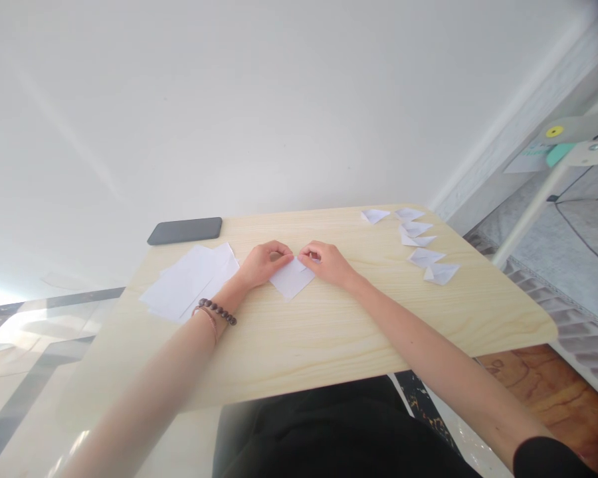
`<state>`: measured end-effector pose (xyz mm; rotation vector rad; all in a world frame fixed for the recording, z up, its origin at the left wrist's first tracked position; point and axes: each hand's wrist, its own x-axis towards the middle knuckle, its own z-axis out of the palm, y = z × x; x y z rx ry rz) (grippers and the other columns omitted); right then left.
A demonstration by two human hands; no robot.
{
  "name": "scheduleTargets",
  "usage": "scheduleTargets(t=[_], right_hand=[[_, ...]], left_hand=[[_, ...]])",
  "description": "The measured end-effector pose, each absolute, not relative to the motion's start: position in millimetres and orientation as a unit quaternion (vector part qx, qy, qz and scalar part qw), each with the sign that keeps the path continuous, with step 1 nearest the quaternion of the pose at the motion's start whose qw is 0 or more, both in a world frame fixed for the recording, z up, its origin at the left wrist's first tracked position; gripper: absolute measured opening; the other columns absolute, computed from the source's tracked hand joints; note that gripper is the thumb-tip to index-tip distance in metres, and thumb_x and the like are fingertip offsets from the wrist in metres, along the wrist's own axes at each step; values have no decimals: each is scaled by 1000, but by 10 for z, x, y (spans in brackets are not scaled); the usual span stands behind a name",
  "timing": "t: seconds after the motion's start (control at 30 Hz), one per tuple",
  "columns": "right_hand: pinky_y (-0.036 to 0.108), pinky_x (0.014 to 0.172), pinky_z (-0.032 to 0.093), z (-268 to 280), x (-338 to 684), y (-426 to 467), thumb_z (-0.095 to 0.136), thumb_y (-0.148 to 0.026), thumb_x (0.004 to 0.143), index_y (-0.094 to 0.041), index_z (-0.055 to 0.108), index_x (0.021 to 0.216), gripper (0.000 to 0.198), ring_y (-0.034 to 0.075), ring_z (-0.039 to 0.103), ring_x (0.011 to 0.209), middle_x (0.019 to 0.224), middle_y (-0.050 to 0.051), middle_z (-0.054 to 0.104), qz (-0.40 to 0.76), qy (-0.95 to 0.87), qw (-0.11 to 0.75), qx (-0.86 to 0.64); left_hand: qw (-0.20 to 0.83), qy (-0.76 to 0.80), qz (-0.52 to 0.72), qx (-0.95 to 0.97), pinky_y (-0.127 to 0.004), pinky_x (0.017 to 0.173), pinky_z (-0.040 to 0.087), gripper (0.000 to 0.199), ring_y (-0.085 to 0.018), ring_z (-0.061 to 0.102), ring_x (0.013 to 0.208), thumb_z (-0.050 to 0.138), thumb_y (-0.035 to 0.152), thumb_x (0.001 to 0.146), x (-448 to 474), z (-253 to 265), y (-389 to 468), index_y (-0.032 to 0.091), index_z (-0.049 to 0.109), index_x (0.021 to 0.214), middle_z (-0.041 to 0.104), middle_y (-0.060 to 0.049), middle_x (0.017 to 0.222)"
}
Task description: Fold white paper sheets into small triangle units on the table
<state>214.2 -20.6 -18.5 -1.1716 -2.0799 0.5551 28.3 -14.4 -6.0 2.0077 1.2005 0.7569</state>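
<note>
Pinching the small white paper (290,283) at its far side, the left hand (266,263) and right hand (327,261) seem mid-fold, the next move likely calling for aligned edges.

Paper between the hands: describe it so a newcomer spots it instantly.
Go to the middle of the pale table, where the left hand and right hand nearly meet. The small white paper is at their fingertips, one corner pointing toward the table's near edge. Unlike the sheets at left and folded pieces at right, both hands hold it.
</note>
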Motion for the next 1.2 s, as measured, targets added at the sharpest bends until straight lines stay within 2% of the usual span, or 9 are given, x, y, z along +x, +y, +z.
scheduleTargets(t=[0.2,0.43,0.63,0.77,0.9,0.97,1.07,1.2], right_hand=[[22,60,36,-183,2139,-220,46,-24,77,-15,56,69,15,9,47,64,70,1,54,229,-809,336,-424],[21,55,33,-33,2317,-210,45,-24,75,-15,56,66,17,8,44,58,66,-1,53,270,-832,255,-412],[22,55,33,12,2439,-185,44,-22,73,-16,60,72,17,9,46,60,70,0,58,313,-824,208,-423],[22,57,33,3,2460,-201,40,-25,77,-16,58,68,22,10,46,60,67,0,56,327,-806,234,-435],[22,54,31,-18,2356,-245,34,-34,83,-16,55,65,33,9,41,56,60,-2,47,321,-799,268,-433],[22,51,28,-44,2280,-256,41,-39,80,-16,53,62,31,8,37,53,57,-2,44,292,-808,270,-435],[21,51,28,-85,2209,-251,43,-36,79,-16,54,64,28,8,36,54,58,-2,45,288,-814,274,-424],[21,53,30,-92,2232,-235,44,-34,78,-15,56,68,24,8,38,56,60,-2,47,304,-812,280,-412]], left_hand=[[329,436,269,793,-25,69,44,27,-17,56,82,46,37,78,328,-22,-193,15,61,83,63,-6,91],[335,417,267,802,-26,71,43,26,-17,56,82,45,35,77,291,-5,-162,15,62,81,63,-5,90],[355,446,268,777,-24,60,42,29,-15,56,72,48,38,74,225,-14,-118,14,62,78,63,-5,83],[367,473,279,751,-24,55,41,34,-15,55,67,49,44,74,170,-31,-99,13,61,80,63,-5,79],[377,470,262,754,-23,53,40,35,-14,55,65,51,46,72,195,-17,-127,13,61,79,63,-4,77],[376,468,256,758,-22,51,39,35,-14,55,63,51,46,72,227,-3,-150,14,61,78,63,-4,74],[377,465,251,761,-22,51,39,33,-13,55,62,51,45,72,255,13,-171,14,61,77,63,-3,73],[379,443,255,771,-23,57,42,27,-13,56,67,51,40,73,243,20,-167,15,61,77,63,-4,80]])
